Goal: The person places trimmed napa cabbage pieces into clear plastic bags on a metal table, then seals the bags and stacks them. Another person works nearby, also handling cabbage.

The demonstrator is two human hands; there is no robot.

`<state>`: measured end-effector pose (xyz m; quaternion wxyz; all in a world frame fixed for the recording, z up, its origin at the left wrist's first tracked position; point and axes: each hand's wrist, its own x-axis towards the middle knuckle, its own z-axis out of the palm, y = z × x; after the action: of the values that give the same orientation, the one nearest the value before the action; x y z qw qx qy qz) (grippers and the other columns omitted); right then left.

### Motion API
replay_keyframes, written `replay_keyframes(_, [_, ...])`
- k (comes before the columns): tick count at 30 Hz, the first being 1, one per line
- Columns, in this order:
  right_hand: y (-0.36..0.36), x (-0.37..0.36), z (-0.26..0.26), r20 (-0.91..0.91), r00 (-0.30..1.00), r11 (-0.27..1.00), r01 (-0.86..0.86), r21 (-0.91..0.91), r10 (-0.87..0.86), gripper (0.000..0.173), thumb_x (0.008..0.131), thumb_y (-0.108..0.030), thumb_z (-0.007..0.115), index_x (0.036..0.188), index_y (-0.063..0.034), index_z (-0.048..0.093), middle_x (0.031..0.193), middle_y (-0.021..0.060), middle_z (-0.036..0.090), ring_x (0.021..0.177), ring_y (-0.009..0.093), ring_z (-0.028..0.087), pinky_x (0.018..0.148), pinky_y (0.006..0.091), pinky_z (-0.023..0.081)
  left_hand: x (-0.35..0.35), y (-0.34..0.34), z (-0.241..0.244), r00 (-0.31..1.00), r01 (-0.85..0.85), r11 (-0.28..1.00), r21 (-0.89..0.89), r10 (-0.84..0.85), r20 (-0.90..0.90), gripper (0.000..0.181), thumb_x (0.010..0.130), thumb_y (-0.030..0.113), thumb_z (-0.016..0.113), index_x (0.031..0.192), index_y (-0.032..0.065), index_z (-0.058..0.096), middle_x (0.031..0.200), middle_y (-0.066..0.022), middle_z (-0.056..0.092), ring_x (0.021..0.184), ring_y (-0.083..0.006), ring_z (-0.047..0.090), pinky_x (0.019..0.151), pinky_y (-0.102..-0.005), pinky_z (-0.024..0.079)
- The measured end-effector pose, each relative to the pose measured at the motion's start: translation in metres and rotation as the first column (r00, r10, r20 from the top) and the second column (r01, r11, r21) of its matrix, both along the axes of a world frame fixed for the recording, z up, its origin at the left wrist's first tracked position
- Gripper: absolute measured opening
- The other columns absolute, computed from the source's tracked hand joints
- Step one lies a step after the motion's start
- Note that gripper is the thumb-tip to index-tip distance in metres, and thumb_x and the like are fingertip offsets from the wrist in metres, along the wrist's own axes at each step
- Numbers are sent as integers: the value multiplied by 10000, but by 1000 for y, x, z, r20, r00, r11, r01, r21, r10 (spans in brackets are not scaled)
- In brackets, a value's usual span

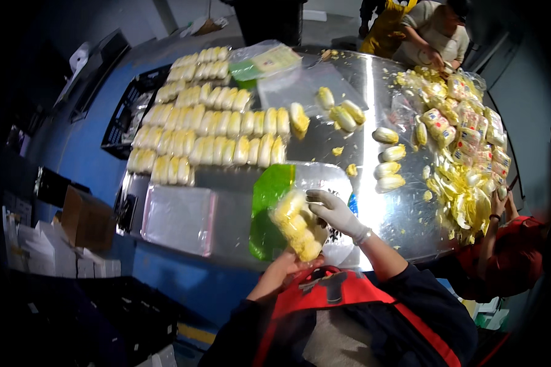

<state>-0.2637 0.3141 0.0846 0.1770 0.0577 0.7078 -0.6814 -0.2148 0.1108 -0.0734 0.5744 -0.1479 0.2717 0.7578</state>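
Note:
A clear plastic bag packed with small napa cabbages (296,225) is tilted in front of my body, above the table's near edge. My left hand (294,264) is bare and grips the bag's lower end; part of it is hidden behind the bag. From the right, my right hand (334,212), in a white glove, has its fingers on the bag's upper right side. Beneath lies a green and clear printed plastic sheet (271,197) bearing writing. To the left is a stack of flat clear bags (179,218).
Rows of bagged cabbages (220,121) cover the steel table's (232,202) far left. Loose cabbages (388,169) stand right of the sheet. Trimmed leaves (463,195) and printed packs (470,133) are heaped at the right. Co-workers' hands (436,59) work there. A black crate (115,124) stands left.

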Motion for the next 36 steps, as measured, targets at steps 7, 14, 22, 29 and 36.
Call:
replay_keyframes(7, [-26, -20, -82, -191, 944, 728, -70, 683, 269, 441, 925, -321, 603, 1236, -9, 596, 1069, 213, 678, 972, 412, 643, 866, 471, 516, 19, -90, -29, 920, -390, 902, -182, 388, -49, 163, 941, 32, 575, 1098, 8, 539, 1190, -239, 612, 1182, -403, 586, 1053, -512, 473])
replay_keyframes(14, [-55, -33, -111, 66, 903, 696, -372, 614, 425, 544, 973, -456, 502, 1252, -2, 610, 1079, 250, 693, 1019, 390, 668, 906, 418, 511, -4, -42, 14, 828, -549, 799, -247, 561, -26, 564, 924, 129, 702, 1420, 137, 433, 1333, -107, 564, 1233, -278, 570, 1004, -485, 504])
replay_keyframes(22, [-57, -19, -67, 292, 926, 971, -219, -96, 238, 628, 906, -353, 706, 1373, 1, 481, 1106, 101, 659, 960, 162, 641, 801, 304, 533, -32, -73, 44, 775, -600, 763, -241, 480, -412, 693, 794, -20, 790, 1387, 39, 437, 1265, -118, 616, 1156, -236, 616, 995, -395, 519])
replay_keyframes(29, [-91, -30, -59, 115, 980, 915, -106, -390, 163, 676, 879, -235, 762, 1435, -20, 444, 1346, 83, 587, 1224, 188, 559, 1058, 345, 440, -70, -93, 80, 822, -428, 881, -203, 286, -493, 697, 797, -17, 791, 1393, 35, 435, 1262, -106, 614, 1155, -207, 612, 998, -368, 516])
replay_keyframes(36, [-105, -41, -55, 93, 995, 940, 72, -335, -43, 575, 897, -201, 737, 1365, 21, 488, 1291, 109, 618, 1170, 189, 597, 1020, 341, 481, -99, -101, 76, 803, -375, 907, -189, 216, -555, 743, 832, 31, 775, 1454, 42, 367, 1327, -98, 561, 1190, -206, 582, 1003, -361, 484])
